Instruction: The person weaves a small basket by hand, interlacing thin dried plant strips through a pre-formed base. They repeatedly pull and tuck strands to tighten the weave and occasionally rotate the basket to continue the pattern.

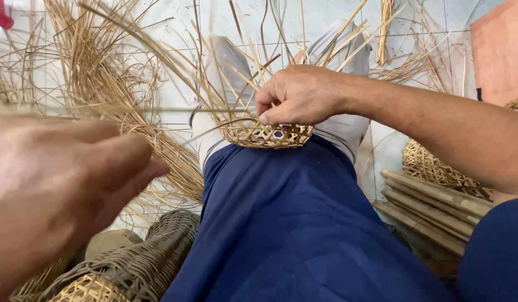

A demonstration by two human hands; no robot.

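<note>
My right hand [298, 95] is clenched on the rim of the half-woven basket [268, 136] sitting on my knee, centre of view; pinch firm so the weave stays tight. Left hand [58, 184] near, blurred, fingers loose, gripping nothing I can tell. Loose strips [225, 67] fan up and far, long axis roughly vertical

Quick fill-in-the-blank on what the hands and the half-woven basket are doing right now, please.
1. The right hand grips the rim of a half-woven ____ on the knee.
2. The left hand, blurred, is ____, holding nothing.
3. The apron over the lap is ____.

Missing words: basket; open; blue
</note>
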